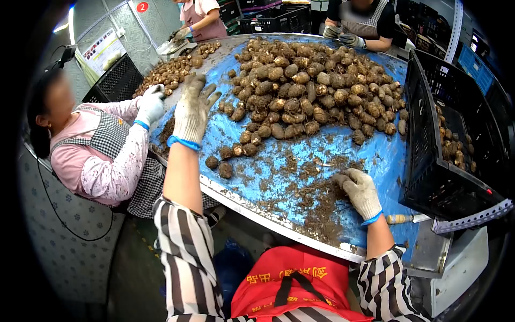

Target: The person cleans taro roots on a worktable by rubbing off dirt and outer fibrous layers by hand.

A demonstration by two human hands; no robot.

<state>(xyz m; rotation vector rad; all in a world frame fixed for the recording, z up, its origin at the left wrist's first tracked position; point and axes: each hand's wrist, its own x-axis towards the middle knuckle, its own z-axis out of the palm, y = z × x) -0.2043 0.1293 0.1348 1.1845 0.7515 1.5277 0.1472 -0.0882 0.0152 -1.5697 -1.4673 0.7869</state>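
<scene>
A blue-sheeted surface [389,156] spans the frame's middle, brown tubers [300,91] heaped upper centre, loose soil [319,222] below. The left hand [194,110], left of them, spreads its fingers; the right hand [359,193], lower right, curls over soil, grip unclear. A black crate [429,180] stands right, a co-worker [99,161] left.

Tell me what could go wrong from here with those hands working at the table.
1. The wood-handled knife lies beside the right wrist, so a sideways sweep of the right hand might knock it.
2. Loose taro corms sit near the metal table rim; a nudge could roll one off.
3. The left hand appears close to the co-worker's gloved hand, so they might bump.
</scene>
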